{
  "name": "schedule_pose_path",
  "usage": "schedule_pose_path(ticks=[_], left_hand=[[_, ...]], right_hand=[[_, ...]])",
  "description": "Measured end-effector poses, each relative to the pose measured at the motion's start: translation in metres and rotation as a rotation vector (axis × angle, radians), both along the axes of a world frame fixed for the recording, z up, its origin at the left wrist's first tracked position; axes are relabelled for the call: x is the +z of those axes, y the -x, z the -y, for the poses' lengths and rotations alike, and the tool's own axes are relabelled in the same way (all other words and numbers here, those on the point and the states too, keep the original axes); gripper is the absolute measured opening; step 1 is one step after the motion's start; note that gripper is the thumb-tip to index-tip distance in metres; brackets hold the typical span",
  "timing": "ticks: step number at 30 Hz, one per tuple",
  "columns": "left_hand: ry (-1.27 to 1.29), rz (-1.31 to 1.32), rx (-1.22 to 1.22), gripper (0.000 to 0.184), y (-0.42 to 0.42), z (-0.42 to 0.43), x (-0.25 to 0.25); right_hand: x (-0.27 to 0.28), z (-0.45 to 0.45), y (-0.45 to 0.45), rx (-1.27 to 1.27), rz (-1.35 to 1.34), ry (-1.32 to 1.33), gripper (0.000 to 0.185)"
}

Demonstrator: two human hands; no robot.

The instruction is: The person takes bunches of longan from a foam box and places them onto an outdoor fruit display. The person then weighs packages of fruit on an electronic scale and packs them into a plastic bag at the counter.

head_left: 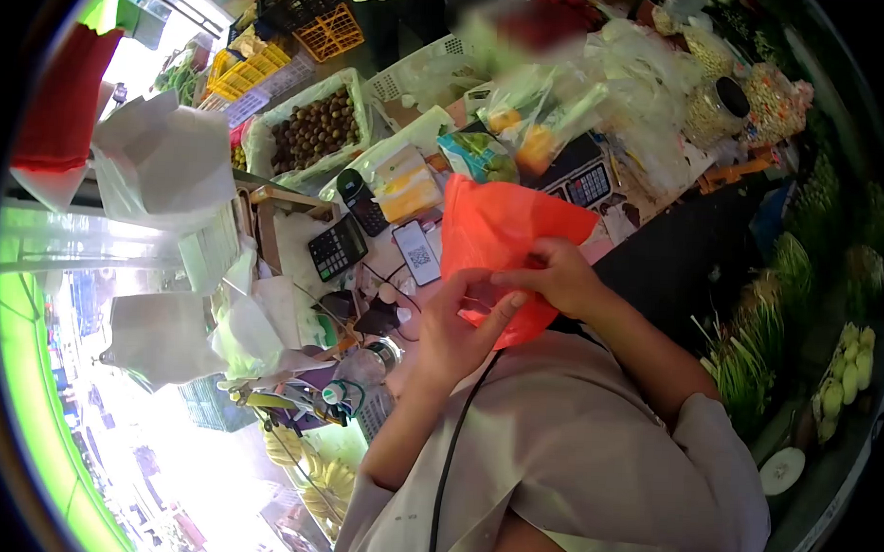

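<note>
A thin red plastic bag [497, 220] is held in front of my body. My right hand [564, 277] pinches its gathered edge between thumb and fingers. My left hand [465, 325] is at the bag's near left side, its fingers and thumb curved around part of the edge, with red plastic showing between them. The two hands nearly meet at the fingertips. Just left of the bag lie a phone showing a QR code [417, 253] and a black calculator [337, 248]. Whatever the bag may contain is hidden.
Beyond the counter stands a lined crate of round brown produce [316, 132]. Clear plastic bags [638, 98] and a second calculator [588, 185] are at the back right. A plastic bottle [361, 369] stands left of my arm; green vegetables [751, 350] lie right. A person [397, 26] stands behind.
</note>
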State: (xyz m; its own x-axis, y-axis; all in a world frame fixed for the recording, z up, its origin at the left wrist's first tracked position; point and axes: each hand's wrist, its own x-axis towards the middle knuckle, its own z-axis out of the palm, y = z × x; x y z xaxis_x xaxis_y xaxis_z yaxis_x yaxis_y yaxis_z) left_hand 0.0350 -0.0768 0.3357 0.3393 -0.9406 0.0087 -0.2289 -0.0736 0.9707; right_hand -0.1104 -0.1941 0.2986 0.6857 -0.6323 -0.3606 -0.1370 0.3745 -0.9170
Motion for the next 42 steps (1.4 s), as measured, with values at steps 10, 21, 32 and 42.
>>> schedule_pose_path(ticks=[10,21,32,42], left_hand=[[-0.090,-0.282,0.002,0.018,-0.008,-0.019,-0.034],[-0.011,0.264,-0.063,0.015,-0.008,-0.015,-0.018],[0.067,-0.128,0.244,0.020,-0.036,-0.017,-0.022],[-0.009,0.239,0.125,0.022,-0.017,-0.017,-0.026]], right_hand=[[-0.011,-0.021,-0.004,0.043,0.085,0.027,0.027],[-0.011,-0.020,-0.007,-0.005,0.234,0.001,0.021],[-0.010,0.014,0.035,0.053,0.156,0.310,0.020],[-0.005,-0.013,0.011,0.133,0.272,0.005,0.024]])
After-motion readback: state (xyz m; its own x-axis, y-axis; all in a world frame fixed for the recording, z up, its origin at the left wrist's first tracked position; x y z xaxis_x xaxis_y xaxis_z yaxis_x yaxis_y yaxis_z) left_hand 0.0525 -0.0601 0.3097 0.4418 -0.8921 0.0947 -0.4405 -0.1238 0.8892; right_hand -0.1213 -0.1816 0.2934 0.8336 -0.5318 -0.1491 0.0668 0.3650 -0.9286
